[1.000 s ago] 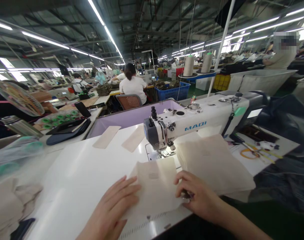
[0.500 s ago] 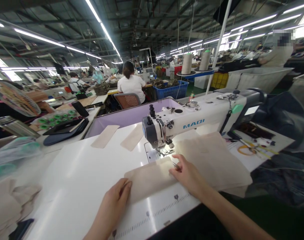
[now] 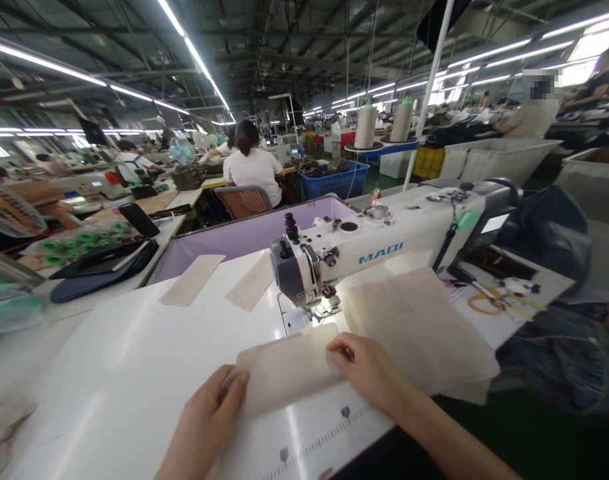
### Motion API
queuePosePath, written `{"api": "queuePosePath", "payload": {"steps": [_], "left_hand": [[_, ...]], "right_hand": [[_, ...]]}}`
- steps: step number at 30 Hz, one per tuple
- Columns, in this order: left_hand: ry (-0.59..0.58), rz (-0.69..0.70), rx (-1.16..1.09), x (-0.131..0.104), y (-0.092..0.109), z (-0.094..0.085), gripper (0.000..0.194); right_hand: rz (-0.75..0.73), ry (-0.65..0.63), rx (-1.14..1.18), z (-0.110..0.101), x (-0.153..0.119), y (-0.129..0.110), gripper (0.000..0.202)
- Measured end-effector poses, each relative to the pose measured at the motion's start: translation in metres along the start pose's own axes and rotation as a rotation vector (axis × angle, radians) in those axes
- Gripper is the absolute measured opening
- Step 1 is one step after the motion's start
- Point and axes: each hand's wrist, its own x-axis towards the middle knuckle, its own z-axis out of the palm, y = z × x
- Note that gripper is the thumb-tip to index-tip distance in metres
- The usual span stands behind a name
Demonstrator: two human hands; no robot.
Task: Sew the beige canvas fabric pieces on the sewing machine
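A beige fabric piece (image 3: 287,367) lies on the white table in front of the sewing machine (image 3: 379,233), its far edge close to the lit presser foot (image 3: 327,310). My left hand (image 3: 209,410) pinches its left end between thumb and fingers. At its right end my right hand (image 3: 367,367) is closed, thumb and fingertips together on the cloth. Whether a small tool sits inside that hand is hidden. Larger beige fabric sheets (image 3: 419,327) are stacked right of the needle area.
Two beige strips (image 3: 193,280) (image 3: 251,280) lie left of the machine head. Scissors with orange handles (image 3: 487,301) rest at the right. Behind stands a purple-lined bin (image 3: 209,243); a person in white (image 3: 254,167) sits beyond, near a blue basket (image 3: 334,180).
The view has shifted slightly. The fabric piece and both hands sit a little lower relative to the machine. The tweezers seen in my right hand before no longer show.
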Motion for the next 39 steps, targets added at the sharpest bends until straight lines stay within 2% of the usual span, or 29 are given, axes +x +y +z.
{"api": "queuePosePath", "payload": {"steps": [11,25,39], "left_hand": [[0.028,-0.076,0.129,-0.004,0.003,0.007,0.031],[0.05,-0.092,0.126,-0.002,-0.002,0.015,0.025],[0.031,-0.083,0.162,0.0,0.005,0.016,0.025]], "right_hand": [[-0.01,0.034,-0.1,0.008,0.003,0.001,0.014],[0.058,0.013,-0.215,0.009,0.01,-0.009,0.013],[0.097,0.006,-0.278,0.01,0.01,-0.009,0.013]]}}
